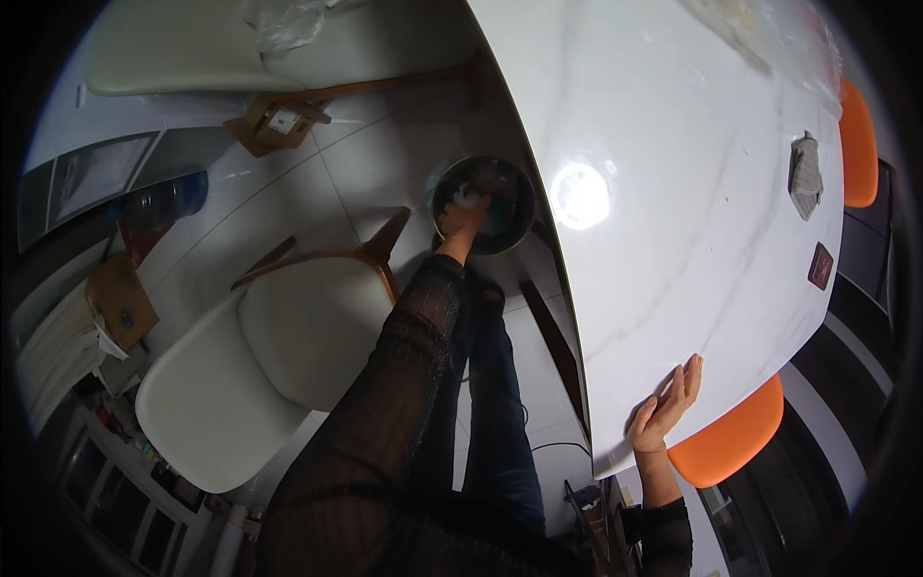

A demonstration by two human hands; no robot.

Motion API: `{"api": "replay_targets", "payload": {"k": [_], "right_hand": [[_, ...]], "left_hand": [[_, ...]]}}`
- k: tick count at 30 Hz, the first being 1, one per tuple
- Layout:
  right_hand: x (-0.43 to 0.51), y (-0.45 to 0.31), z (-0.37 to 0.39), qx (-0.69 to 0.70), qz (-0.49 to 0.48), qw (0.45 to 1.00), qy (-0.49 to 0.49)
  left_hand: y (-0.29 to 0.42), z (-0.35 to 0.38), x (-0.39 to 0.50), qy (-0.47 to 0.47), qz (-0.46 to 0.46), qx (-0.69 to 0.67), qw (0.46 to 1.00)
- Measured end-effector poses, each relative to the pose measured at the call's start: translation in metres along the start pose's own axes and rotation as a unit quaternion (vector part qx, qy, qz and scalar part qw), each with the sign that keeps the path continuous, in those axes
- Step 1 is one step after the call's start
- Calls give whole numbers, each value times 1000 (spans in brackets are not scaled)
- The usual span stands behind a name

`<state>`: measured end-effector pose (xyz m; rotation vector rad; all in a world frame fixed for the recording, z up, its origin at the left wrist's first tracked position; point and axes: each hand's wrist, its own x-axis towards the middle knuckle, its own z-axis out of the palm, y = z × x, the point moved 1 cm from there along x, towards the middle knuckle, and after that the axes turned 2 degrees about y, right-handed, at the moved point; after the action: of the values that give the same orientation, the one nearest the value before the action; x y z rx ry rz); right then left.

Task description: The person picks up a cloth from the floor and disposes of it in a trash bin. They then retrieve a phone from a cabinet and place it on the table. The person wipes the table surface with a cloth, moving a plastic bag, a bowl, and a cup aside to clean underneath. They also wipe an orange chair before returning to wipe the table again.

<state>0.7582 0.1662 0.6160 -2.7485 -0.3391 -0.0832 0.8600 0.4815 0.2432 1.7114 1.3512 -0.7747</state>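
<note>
My left hand (461,220) reaches down over a round dark trash bin (520,241) on the floor, beside the table. Crumpled whitish material (467,195) shows at its fingers; whether the hand grips it or only touches it is not clear. Resting near the corner of the white marble-patterned table (649,288), my right hand (667,411) has its fingers extended and holds nothing. Farther along the tabletop lie a folded grey cloth (805,177) and a small dark red flat item (820,267). A clear plastic bag (793,43) is at the table's far end.
A pale chair with wooden legs (310,332) stands left of my legs. Another pale seat (173,50) bears clear plastic. An open cardboard box (277,126) and a large blue water bottle (180,196) are at the left. Orange chairs (728,433) border the table.
</note>
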Motion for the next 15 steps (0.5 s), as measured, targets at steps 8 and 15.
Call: {"api": "replay_targets", "payload": {"k": [8,15], "right_hand": [[-4,3,2,10,10,1000,3],[-5,4,-1,10,10,1000,1]], "left_hand": [[-10,6,15,-98,36,76,992],[-5,-17,-12,-39,214,205,954]]}}
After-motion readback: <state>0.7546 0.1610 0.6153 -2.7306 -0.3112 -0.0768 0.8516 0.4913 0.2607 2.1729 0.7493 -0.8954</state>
